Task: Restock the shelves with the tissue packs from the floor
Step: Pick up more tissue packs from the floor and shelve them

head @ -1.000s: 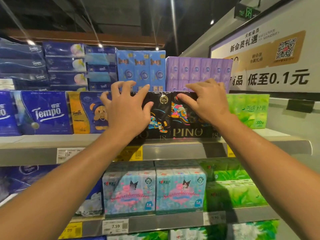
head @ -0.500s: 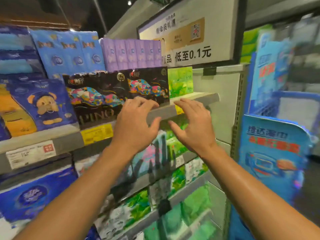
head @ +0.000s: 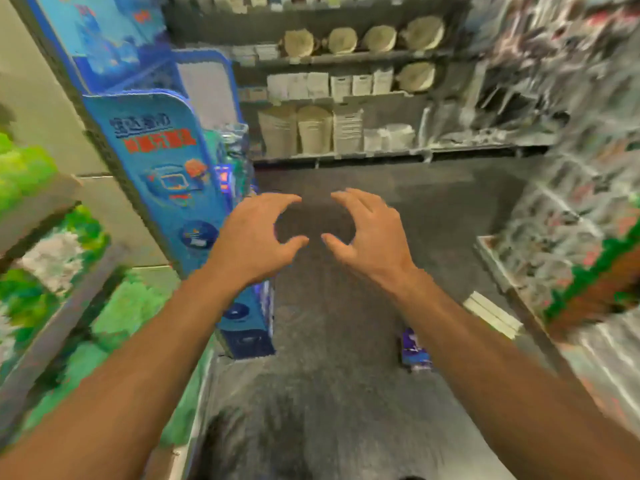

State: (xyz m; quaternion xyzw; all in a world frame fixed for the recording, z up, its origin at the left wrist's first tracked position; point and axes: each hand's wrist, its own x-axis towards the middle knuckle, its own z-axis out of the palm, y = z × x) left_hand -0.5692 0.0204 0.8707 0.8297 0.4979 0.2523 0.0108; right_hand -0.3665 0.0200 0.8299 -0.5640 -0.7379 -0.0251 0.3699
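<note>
Both hands hang in mid-air over the aisle, close together but not touching, and neither holds anything. The left hand (head: 256, 237) has its fingers loosely curved with the thumb pointing toward 3 o'clock; the right hand (head: 369, 239) mirrors it, thumb toward 9 o'clock, the two thumbs just apart.

A tissue pack (head: 415, 351) lies on the dark grey floor (head: 332, 341) at about 5 o'clock from the right hand, partly hidden behind the right forearm. It is small, blue and purple with a white patch; blur hides any print on it.

At 9 o'clock, the shelves (head: 59, 323) carry green packs, smeared by blur. A tall blue display stand (head: 166, 188) rises at 10 o'clock, just beside the left wrist. A white flat box (head: 493, 315) lies on the floor at 4 o'clock, near the foot of the right-hand racks (head: 571, 209). At 12 o'clock, far shelving (head: 346, 98) holds pale baskets and boxes.
</note>
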